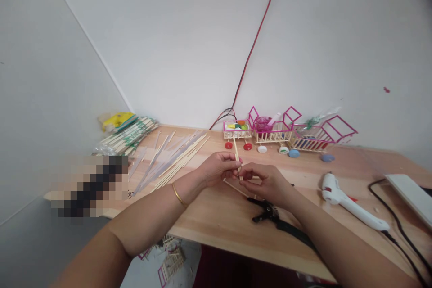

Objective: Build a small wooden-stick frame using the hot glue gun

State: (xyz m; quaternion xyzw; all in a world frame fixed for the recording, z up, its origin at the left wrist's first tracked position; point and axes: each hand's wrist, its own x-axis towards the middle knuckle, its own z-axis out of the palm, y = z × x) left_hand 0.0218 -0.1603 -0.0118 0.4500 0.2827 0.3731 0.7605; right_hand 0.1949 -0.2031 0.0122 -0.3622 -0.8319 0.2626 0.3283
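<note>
Between my two hands, above the middle of the table, are thin wooden sticks [236,148] pointing away from me. My left hand [221,167] pinches them from the left, a gold bangle on its wrist. My right hand [261,180] closes its fingertips on their near end. Whether they are two sticks or more I cannot make out. Under my right hand and forearm lies a black-handled cutter [266,212], partly hidden. Another thin stick [236,187] rests on the table just below my hands.
Small stick carts [273,137] with purple rims and bottle-cap wheels stand along the wall. A white glue gun [354,209] with a cord lies at right. Loose sticks [182,162] and packaged sticks [131,135] are at left. The wooden table's [216,229] front edge runs below my arms.
</note>
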